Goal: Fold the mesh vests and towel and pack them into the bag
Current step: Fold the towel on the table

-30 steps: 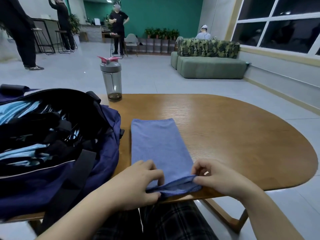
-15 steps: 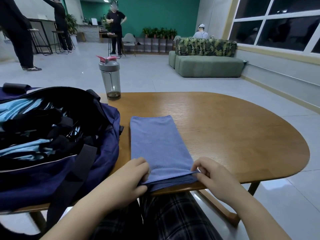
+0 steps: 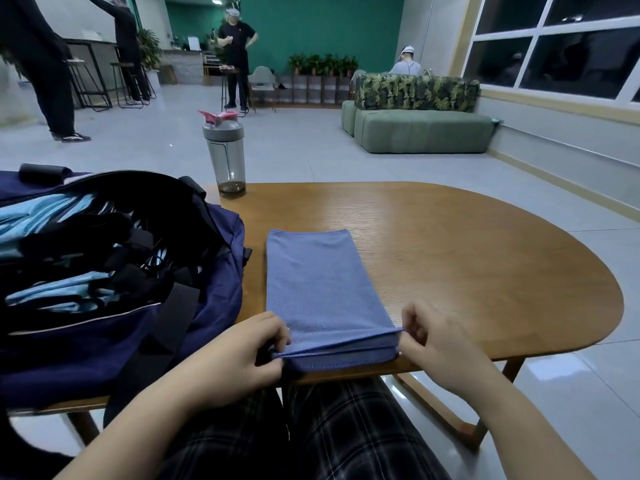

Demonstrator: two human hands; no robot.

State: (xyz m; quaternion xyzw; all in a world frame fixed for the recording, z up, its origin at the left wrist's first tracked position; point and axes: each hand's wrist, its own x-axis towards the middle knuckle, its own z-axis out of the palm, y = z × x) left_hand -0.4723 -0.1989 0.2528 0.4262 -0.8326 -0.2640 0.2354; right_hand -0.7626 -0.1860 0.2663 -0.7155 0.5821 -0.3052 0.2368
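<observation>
1. Left hand (image 3: 239,355) and right hand (image 3: 433,344) each pinch a near corner of the folded blue towel (image 3: 318,289).
2. Towel lies flat on the bench (image 3: 467,258), stretching away from both hands.
3. Open bag (image 3: 114,271) sits just left of the left hand.

1. The left hand (image 3: 239,355) is pinching the near left corner of the towel (image 3: 318,285), fingers curled.
2. The right hand (image 3: 436,344) is pinching the near right corner, forearm angling in from the right.
</observation>
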